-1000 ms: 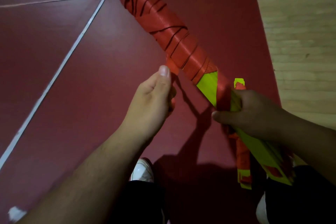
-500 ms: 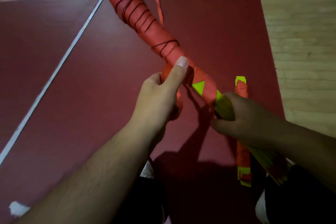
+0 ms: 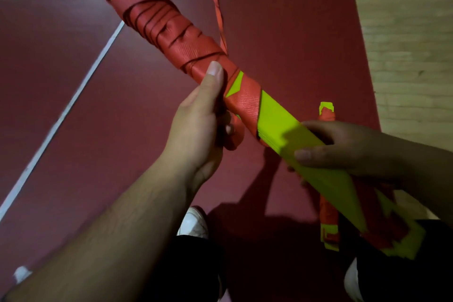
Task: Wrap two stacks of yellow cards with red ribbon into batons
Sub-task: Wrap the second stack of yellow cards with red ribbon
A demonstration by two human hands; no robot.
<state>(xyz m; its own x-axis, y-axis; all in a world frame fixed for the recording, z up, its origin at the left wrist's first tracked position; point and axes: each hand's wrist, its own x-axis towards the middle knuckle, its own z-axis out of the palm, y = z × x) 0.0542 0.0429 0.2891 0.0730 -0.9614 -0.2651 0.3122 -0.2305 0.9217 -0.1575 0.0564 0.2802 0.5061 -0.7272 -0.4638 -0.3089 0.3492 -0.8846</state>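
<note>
Since half a second ago, the right hand point(image 3: 343, 147) has slid back along the long stack of flat yellow cards point(image 3: 289, 125), leaving a wider bare yellow stretch between the two hands. The left hand point(image 3: 201, 125) keeps its place as before, thumb pressed flat on the wrapping and fingers curled beneath.

The red woven ribbon point(image 3: 171, 29) covers the stack from the left thumb to the far end. Its overlapping diagonal turns are creased, and the weave shows a fine ribbed grain. A small yellow triangle shows through just right of the thumb. A short loop of ribbon bulges by the left fingers. A twisted loose tail point(image 3: 215, 7) trails away beyond the thumb.

The right hand grips the bare card section, thumb on the near edge and fingers round the far side.

Under the right wrist a second ribbon-wrapped baton with yellow ends point(image 3: 328, 211) lies on the dark red floor mat point(image 3: 73, 130).
</note>
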